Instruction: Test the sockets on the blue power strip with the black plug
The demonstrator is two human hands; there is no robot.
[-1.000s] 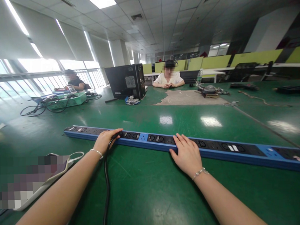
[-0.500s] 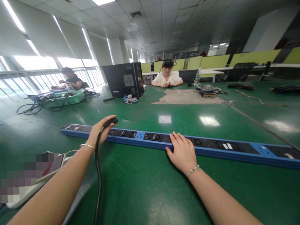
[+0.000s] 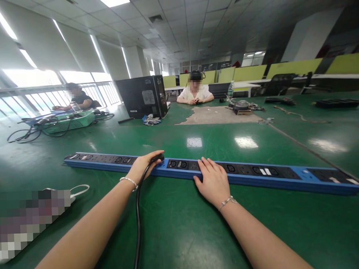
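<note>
Head, left hand (image 3: pixel 141 169): I'm clamping plug (image 3: pixel 160 156) at power strip (image 3: pixel 175 172), minding alignment.
Right hand (image 3: pixel 215 183): I'm steadying power strip, fingers (image 3: pixel 207 167) slightly apart.

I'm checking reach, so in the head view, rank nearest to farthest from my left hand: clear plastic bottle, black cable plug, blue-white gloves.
1. Black cable plug: in your left hand.
2. Blue-white gloves: ahead, by the black computer case.
3. Clear plastic bottle: farther back, right.
</note>
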